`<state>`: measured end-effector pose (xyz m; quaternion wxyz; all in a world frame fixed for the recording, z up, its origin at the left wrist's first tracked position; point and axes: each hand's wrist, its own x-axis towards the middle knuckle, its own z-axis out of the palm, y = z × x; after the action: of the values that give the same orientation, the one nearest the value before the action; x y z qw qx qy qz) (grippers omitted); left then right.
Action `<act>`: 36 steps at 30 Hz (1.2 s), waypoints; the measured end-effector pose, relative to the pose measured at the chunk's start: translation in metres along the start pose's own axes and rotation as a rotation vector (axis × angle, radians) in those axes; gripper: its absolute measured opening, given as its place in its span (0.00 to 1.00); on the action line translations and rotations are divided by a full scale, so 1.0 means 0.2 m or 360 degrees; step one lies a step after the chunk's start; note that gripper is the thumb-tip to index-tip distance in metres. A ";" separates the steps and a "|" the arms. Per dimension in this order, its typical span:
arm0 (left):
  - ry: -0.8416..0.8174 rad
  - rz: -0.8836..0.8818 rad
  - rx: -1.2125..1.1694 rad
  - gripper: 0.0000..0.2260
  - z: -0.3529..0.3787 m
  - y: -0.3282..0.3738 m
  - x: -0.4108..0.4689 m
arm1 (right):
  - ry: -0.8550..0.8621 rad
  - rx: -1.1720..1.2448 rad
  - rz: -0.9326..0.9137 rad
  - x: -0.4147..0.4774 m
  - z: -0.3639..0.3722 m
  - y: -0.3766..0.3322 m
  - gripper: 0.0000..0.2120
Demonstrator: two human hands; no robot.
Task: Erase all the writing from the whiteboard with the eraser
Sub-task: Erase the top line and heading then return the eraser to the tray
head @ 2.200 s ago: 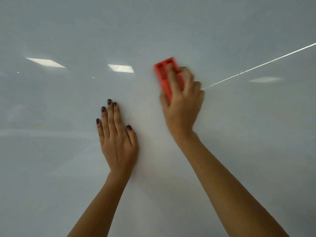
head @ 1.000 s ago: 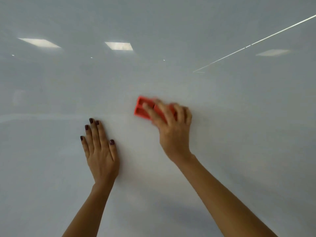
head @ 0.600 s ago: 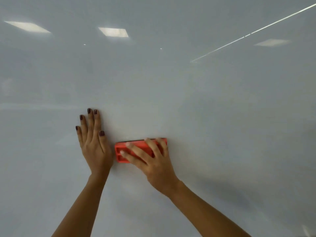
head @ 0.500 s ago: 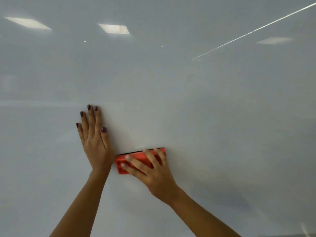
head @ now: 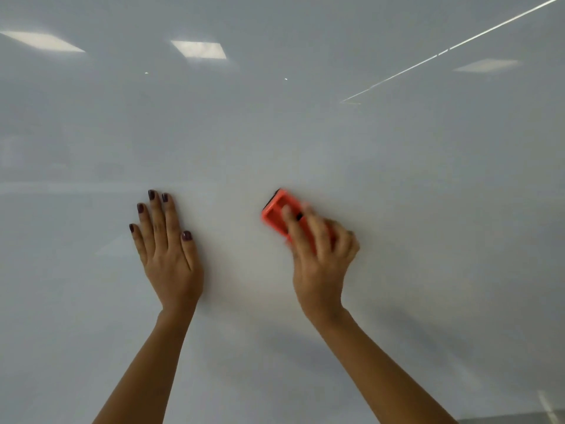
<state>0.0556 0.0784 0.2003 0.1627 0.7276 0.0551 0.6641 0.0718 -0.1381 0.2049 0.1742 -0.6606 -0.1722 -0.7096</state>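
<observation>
The glossy whiteboard (head: 397, 209) fills almost the whole head view, and I see no writing on it. My right hand (head: 321, 261) presses a red-orange eraser (head: 276, 214) flat against the board at centre right; the eraser is tilted with its upper end to the left, and both are blurred by motion. My left hand (head: 166, 249) lies flat on the board to the left of the eraser, fingers pointing up and slightly apart, holding nothing.
Ceiling lights (head: 198, 49) and a thin bright line (head: 443, 52) are reflected in the board's upper part. A darker strip (head: 513, 419) shows at the bottom right corner, below the board's edge.
My right hand has swept the eraser up and to the right, away from my left hand, and turned it from level to tilted. My left hand has stayed flat on the board.
</observation>
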 end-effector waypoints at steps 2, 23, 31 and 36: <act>0.0014 0.0002 0.0021 0.24 0.00 0.00 0.00 | -0.0155 0.0017 -0.0340 -0.11 -0.02 0.04 0.23; -0.0103 0.0024 0.0022 0.26 -0.04 0.01 -0.02 | -0.0458 0.0084 -0.0456 -0.49 -0.08 -0.02 0.22; -0.0540 -0.0029 0.0050 0.26 -0.17 -0.03 -0.62 | -0.1063 0.0382 -0.0467 -1.02 -0.35 -0.02 0.27; -0.0820 -0.0093 0.0195 0.26 -0.27 -0.05 -0.95 | -0.1553 0.0534 -0.0252 -1.31 -0.52 0.01 0.34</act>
<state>-0.0173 0.0399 0.0215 0.1462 0.8793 0.0729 0.4475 -0.0016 -0.1833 -0.0626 0.1229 -0.8624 -0.3942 -0.2928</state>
